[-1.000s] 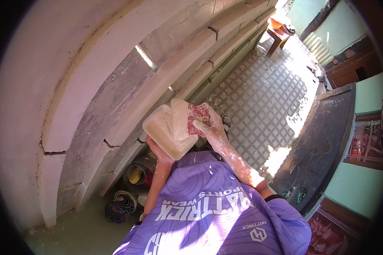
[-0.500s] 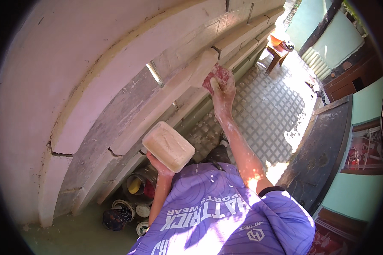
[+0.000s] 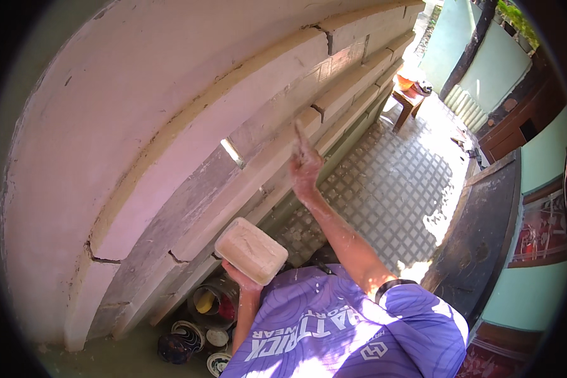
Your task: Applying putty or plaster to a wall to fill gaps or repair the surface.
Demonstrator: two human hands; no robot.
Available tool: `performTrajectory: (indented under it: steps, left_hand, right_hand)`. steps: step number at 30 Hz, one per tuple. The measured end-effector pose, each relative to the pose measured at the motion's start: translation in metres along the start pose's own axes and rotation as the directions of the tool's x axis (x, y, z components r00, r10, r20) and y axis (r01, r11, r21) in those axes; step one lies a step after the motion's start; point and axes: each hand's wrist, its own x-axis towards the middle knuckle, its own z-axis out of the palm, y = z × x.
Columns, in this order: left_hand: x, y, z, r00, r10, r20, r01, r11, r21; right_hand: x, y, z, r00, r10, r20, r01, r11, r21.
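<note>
My left hand (image 3: 241, 281) grips from below a rectangular tray (image 3: 251, 250) heaped with pale putty, held level in front of my chest. My right hand (image 3: 305, 169), coated in white paste, is stretched up to the stepped plaster moulding (image 3: 258, 142) on the wall. It holds a narrow putty blade (image 3: 298, 133) whose tip rests against a ledge of the moulding. The two hands are well apart, the tray low on the left and the blade higher on the right.
Several paint tins and lids (image 3: 205, 309) stand at the foot of the wall below the tray. A chequered tile floor (image 3: 390, 189) stretches to the right, with a small wooden stool (image 3: 408, 101) carrying an orange bowl farther along. A dark slab (image 3: 485, 239) borders the floor.
My right hand left the tray, where it was scooping putty, and rose to the wall moulding with the blade. The tray sank lower and levelled out.
</note>
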Motion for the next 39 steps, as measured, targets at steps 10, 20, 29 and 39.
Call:
performTrajectory:
  steps: [10,20,29,39]
  left_hand:
    - [0.017,-0.011,0.002,0.999,0.023,-0.045,-0.022,0.999,0.034]
    - [0.041,-0.035,0.001,0.994,0.021,0.108,-0.042,0.981,0.192]
    - [0.039,-0.046,-0.003,0.997,0.016,0.077,-0.025,0.993,0.115]
    - [0.041,-0.059,0.007,0.999,0.047,-0.015,-0.043,0.986,0.16]
  right_hand:
    - [-0.011,0.036,0.062,0.927,-0.354,0.126,0.37,0.918,-0.144]
    - [0.121,0.068,-0.013,0.984,-0.025,-0.176,0.053,0.986,0.161]
    - [-0.005,0.04,0.029,0.909,-0.354,0.219,0.382,0.919,-0.099]
    - [0.179,0.117,-0.039,0.994,-0.107,-0.027,0.096,0.962,-0.255]
